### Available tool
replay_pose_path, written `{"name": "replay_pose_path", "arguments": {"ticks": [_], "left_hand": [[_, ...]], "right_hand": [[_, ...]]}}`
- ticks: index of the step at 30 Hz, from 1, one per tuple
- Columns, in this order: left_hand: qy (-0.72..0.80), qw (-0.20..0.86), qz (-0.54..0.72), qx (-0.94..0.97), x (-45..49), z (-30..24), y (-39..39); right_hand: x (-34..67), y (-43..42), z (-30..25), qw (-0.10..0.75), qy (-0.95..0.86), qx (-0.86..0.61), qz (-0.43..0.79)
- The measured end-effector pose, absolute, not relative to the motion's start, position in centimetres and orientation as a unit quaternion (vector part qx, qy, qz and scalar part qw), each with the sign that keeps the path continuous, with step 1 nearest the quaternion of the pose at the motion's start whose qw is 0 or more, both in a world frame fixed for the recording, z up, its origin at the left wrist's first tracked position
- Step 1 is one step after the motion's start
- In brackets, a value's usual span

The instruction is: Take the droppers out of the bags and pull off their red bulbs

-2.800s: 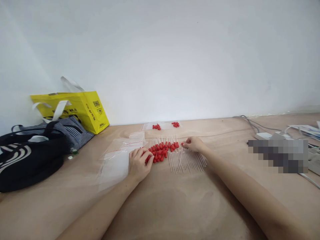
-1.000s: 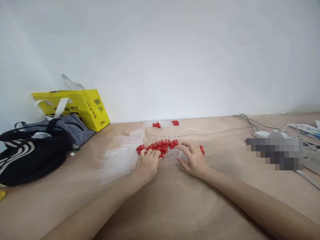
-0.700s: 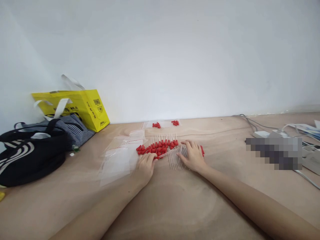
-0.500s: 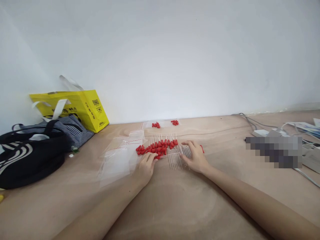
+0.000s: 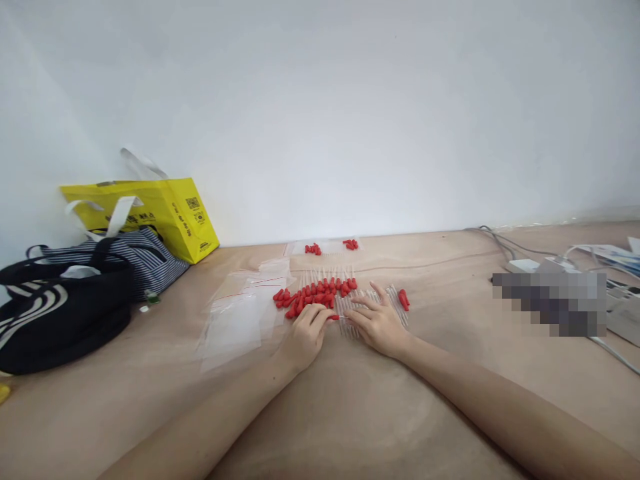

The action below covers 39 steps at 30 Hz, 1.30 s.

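Observation:
Between its fingertips my left hand [image 5: 306, 337] pinches a red rubber bulb [image 5: 333, 317]. My right hand [image 5: 383, 328] has its thumb and fingers on a thin clear tube [image 5: 344, 317], whose end meets the bulb; how far it goes in I cannot tell. Several loose clear tubes [image 5: 400, 313] lie side by side under and around my right hand. Just beyond my left hand is a heap of red rubber bulbs [image 5: 300, 305]. Behind it lies a row of droppers [image 5: 321, 287], red bulbs toward me and clear tubes pointing away. A red bulb group [image 5: 403, 300] rests right of the tubes.
Clear zip bags [image 5: 233, 323] lie to the left. A bag holding red bulbs and tubes [image 5: 330, 248] is by the wall. At far left are a yellow bag [image 5: 193, 230], a striped bag [image 5: 150, 260] and a black bag [image 5: 65, 320]. Cables and white adapters [image 5: 523, 266] sit right.
My left hand has moved slightly right, and my hands are closer together. The bulb in my left hand now meets the tube. My right fingers have shifted left, uncovering the red bulbs at right.

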State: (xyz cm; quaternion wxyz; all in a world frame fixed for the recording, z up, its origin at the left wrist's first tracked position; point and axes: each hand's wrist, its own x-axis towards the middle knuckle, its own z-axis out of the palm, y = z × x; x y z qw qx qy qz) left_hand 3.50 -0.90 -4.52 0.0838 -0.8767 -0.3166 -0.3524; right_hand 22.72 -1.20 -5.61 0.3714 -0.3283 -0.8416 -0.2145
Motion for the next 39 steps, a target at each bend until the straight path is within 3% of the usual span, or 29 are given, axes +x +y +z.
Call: {"name": "replay_pose_path", "arguments": {"ticks": [6, 17, 39], "left_hand": [[-0.296, 0.172, -0.330, -0.880, 3.8, -4.0, -0.9], [-0.264, 0.222, -0.305, -0.888, 3.5, -3.3, -0.9], [-0.285, 0.196, -0.279, -0.896, 2.1, -3.2, -0.9]], "right_hand": [[22.8, -1.3, -5.8, 0.384, -0.840, -0.285, -0.256], [22.8, -1.7, -5.4, 0.365, -0.851, -0.284, -0.249], [24.0, -2.0, -5.5, 0.366, -0.847, -0.308, -0.231]]}}
